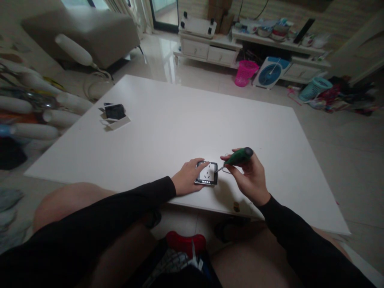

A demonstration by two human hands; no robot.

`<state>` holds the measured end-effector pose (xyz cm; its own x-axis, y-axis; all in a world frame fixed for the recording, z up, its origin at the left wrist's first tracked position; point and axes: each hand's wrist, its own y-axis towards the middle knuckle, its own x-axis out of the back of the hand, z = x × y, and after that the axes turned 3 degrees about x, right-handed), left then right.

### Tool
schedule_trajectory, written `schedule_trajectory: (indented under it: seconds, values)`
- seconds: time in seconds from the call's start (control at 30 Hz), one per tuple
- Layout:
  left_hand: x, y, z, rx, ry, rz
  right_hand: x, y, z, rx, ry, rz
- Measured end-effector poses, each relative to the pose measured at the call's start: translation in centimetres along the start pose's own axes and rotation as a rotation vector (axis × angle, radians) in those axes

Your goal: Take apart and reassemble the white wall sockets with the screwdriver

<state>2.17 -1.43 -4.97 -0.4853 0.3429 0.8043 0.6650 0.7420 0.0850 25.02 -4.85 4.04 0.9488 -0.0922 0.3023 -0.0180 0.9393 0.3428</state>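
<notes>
Near the table's front edge lies a wall socket (207, 173) with a white face, plug slots and a dark border. My left hand (187, 179) is closed around its left side, thumb across the upper part of the face. A screwdriver (238, 157) with a green and black handle is gripped in my right hand (251, 180). Its shaft slants down to the left, and the tip meets the right border of the socket; whether it sits in a screw I cannot tell. A thin white frame (227, 172) lies partly hidden behind my right fingers.
A small yellow-brown piece (236, 206) lies at the front edge of the white table (180, 116). Dark and white socket parts (115, 113) are at the far left. Beyond the table stand a pink basket (246, 73), a blue-white fan (271, 73) and a cabinet (195, 49).
</notes>
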Motion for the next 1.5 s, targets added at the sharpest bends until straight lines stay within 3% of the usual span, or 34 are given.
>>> schedule_trajectory:
  seconds: [0.37, 0.6, 0.83, 1.07, 1.3, 1.5]
  values:
    - [0.1, 0.0, 0.0, 0.002, 0.001, 0.005, 0.1, 0.3, -0.9, -0.053, 0.001, -0.122]
    - [0.1, 0.0, -0.2, 0.005, -0.01, -0.001, 0.1, 0.2, -0.1, 0.022, 0.034, -0.009]
    - [0.3, 0.1, -0.2, 0.004, 0.001, 0.008, 0.2, 0.1, -0.4, 0.008, 0.007, -0.06]
    - [0.2, 0.0, -0.2, 0.004, 0.007, 0.005, 0.1, 0.0, -0.1, 0.04, 0.007, -0.021]
    - [0.2, 0.0, -0.1, -0.001, 0.012, 0.008, 0.2, 0.1, -0.5, 0.01, 0.03, -0.093]
    - [0.0, 0.0, 0.0, 0.0, 0.017, 0.01, 0.1, 0.1, -0.4, 0.016, 0.019, -0.046]
